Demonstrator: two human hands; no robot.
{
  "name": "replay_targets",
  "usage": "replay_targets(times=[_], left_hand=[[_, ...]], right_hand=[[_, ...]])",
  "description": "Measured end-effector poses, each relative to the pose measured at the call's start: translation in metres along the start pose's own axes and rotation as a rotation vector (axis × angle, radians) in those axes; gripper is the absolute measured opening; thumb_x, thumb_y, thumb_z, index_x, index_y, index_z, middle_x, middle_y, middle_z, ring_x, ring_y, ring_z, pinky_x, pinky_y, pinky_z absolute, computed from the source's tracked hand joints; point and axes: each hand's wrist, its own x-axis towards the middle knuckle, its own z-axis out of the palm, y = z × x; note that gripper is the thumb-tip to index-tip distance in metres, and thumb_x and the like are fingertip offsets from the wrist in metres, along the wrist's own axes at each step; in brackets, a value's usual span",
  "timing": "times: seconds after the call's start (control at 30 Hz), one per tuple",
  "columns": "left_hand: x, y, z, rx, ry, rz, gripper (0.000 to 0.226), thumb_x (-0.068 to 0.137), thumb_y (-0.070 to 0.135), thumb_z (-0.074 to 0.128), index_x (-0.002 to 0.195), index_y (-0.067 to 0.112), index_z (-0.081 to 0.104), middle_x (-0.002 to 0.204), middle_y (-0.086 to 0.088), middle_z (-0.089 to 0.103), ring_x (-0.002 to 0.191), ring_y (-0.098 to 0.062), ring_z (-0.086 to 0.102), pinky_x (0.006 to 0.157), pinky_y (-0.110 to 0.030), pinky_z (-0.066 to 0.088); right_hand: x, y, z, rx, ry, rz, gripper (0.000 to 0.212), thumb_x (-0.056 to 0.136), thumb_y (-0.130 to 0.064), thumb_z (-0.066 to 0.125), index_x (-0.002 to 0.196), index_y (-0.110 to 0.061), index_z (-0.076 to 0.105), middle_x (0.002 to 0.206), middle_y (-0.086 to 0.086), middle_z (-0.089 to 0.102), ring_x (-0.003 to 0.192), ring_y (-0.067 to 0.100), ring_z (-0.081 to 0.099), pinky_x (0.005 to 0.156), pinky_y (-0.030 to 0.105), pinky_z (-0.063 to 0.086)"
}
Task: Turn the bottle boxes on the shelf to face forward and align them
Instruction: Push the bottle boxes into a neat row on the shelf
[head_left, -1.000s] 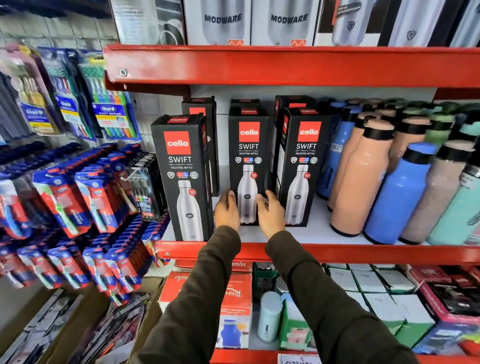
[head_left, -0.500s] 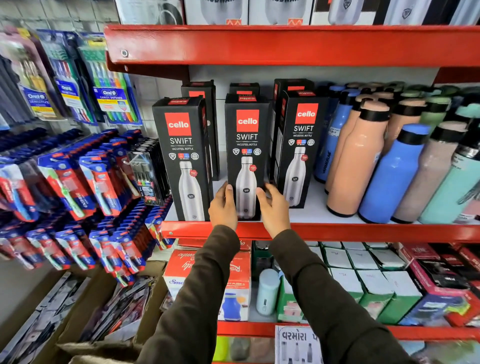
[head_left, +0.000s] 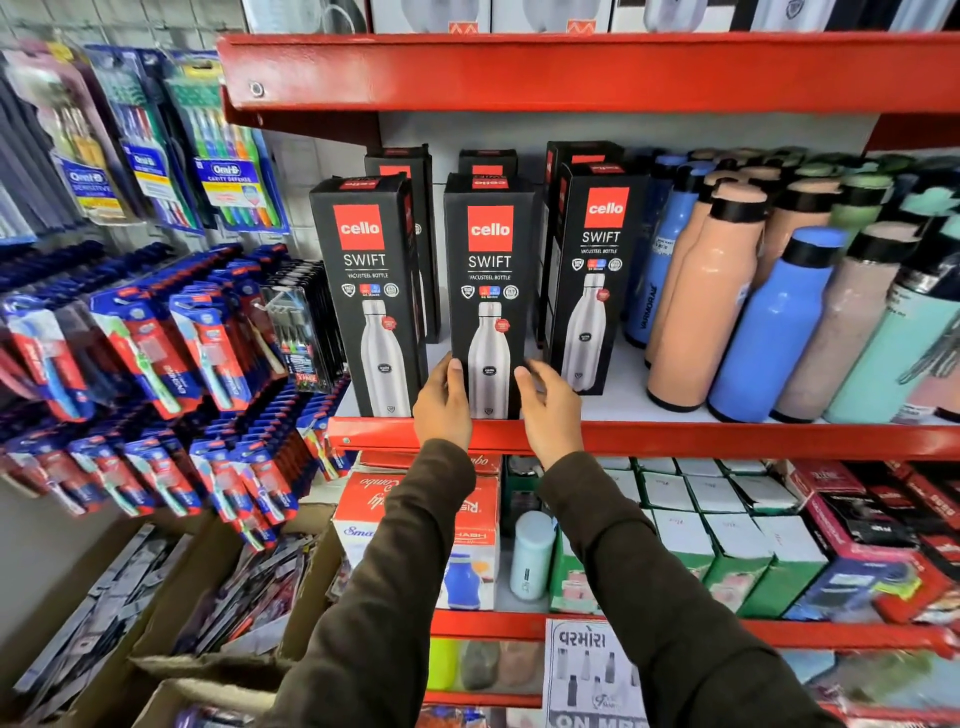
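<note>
The left hand (head_left: 441, 402) and right hand (head_left: 551, 413) clasp the tall black cardboard bottle box (head_left: 488, 270) low on its sides, mid-row at the front of the red metal shelf (head_left: 727, 440). It looks stiff, light and tippy, so that low grip suits sliding.

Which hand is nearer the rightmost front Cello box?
Right. The right hand is just left of the rightmost Cello box; the left hand lies beyond the middle Cello box.

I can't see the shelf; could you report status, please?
Left hand, right hand hold middle black Cello box, facing forward. Right box angled, set back. Nothing blocking.
</note>
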Motion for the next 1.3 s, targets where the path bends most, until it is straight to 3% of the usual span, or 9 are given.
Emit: replay_targets(times=[0.17, 0.33, 0.47, 0.63, 0.8, 0.9, 1.1, 1.17, 1.3], left_hand=[[-0.010, 0.003, 0.007, -0.107, 0.051, 0.017, 0.043, 0.100, 0.028, 0.045, 0.140, 0.012, 0.045, 0.142, -0.007, 0.052, 0.134, -0.021, 0.047, 0.110, -0.026, 0.034], [-0.041, 0.010, 0.029, -0.014, 0.282, 0.295, 0.047, 0.097, 0.028, 0.047, 0.142, 0.024, 0.036, 0.140, 0.001, 0.046, 0.127, -0.015, 0.042, 0.107, -0.037, 0.035], [-0.055, 0.019, 0.063, 0.028, 0.142, 0.488, 0.042, 0.099, 0.032, 0.042, 0.141, 0.030, 0.037, 0.139, 0.007, 0.045, 0.126, -0.011, 0.043, 0.107, -0.034, 0.035], [-0.053, 0.029, 0.102, -0.069, -0.076, 0.537, 0.043, 0.102, 0.018, 0.041, 0.145, 0.019, 0.036, 0.146, 0.005, 0.043, 0.138, -0.005, 0.038, 0.113, -0.018, 0.029], [-0.030, 0.029, 0.134, -0.029, -0.133, 0.413, 0.051, 0.103, 0.021, 0.035, 0.152, 0.012, 0.023, 0.158, 0.004, 0.026, 0.145, -0.003, 0.021, 0.112, -0.004, 0.012], [-0.014, 0.027, 0.145, -0.024, -0.138, 0.280, 0.052, 0.103, 0.018, 0.035, 0.152, 0.008, 0.020, 0.161, -0.006, 0.022, 0.148, -0.013, 0.020, 0.114, -0.012, 0.012], [0.009, 0.023, 0.154, -0.067, -0.143, -0.032, 0.045, 0.103, 0.023, 0.037, 0.145, 0.010, 0.039, 0.148, -0.012, 0.046, 0.138, -0.026, 0.042, 0.108, -0.020, 0.027], [0.010, 0.023, 0.154, -0.059, -0.142, -0.054, 0.042, 0.102, 0.025, 0.039, 0.142, 0.013, 0.045, 0.140, -0.013, 0.055, 0.130, -0.029, 0.050, 0.106, -0.026, 0.036], [0.009, 0.021, 0.150, -0.042, -0.116, -0.066, 0.041, 0.102, 0.025, 0.041, 0.138, 0.010, 0.050, 0.140, -0.012, 0.056, 0.132, -0.028, 0.049, 0.101, -0.020, 0.033]], right_hand=[[-0.002, 0.003, -0.013, 0.030, -0.022, 0.005, 0.031, 0.099, -0.024, 0.051, 0.127, -0.015, 0.060, 0.124, 0.009, 0.066, 0.113, 0.017, 0.062, 0.100, 0.033, 0.050], [0.004, 0.008, -0.037, -0.015, 0.070, -0.061, 0.028, 0.099, -0.020, 0.052, 0.125, -0.015, 0.062, 0.122, 0.005, 0.065, 0.102, 0.007, 0.059, 0.088, 0.009, 0.045], [0.014, 0.012, -0.059, -0.038, 0.178, -0.139, 0.026, 0.098, -0.015, 0.052, 0.122, -0.016, 0.062, 0.121, 0.009, 0.061, 0.105, 0.013, 0.058, 0.085, 0.001, 0.039], [0.040, 0.015, -0.084, -0.034, 0.214, -0.115, 0.036, 0.097, -0.019, 0.053, 0.133, -0.016, 0.053, 0.135, 0.007, 0.051, 0.128, 0.020, 0.049, 0.109, 0.041, 0.042], [0.069, 0.021, -0.095, -0.071, 0.140, -0.043, 0.050, 0.099, -0.021, 0.050, 0.147, -0.010, 0.037, 0.152, 0.010, 0.041, 0.142, 0.023, 0.036, 0.117, 0.034, 0.028], [0.085, 0.026, -0.095, -0.089, 0.079, 0.030, 0.052, 0.100, -0.024, 0.048, 0.149, -0.010, 0.034, 0.154, 0.011, 0.039, 0.143, 0.025, 0.036, 0.114, 0.029, 0.027], [0.100, 0.036, -0.094, -0.141, 0.042, 0.084, 0.046, 0.100, -0.027, 0.049, 0.142, -0.008, 0.045, 0.144, 0.018, 0.052, 0.132, 0.033, 0.049, 0.104, 0.031, 0.037], [0.101, 0.039, -0.095, -0.127, 0.053, 0.085, 0.044, 0.099, -0.027, 0.051, 0.139, -0.008, 0.049, 0.140, 0.017, 0.055, 0.129, 0.031, 0.052, 0.097, 0.023, 0.036], [0.099, 0.042, -0.097, -0.106, 0.060, 0.067, 0.043, 0.098, -0.027, 0.053, 0.136, -0.008, 0.052, 0.138, 0.015, 0.058, 0.127, 0.028, 0.054, 0.084, 0.008, 0.030]])
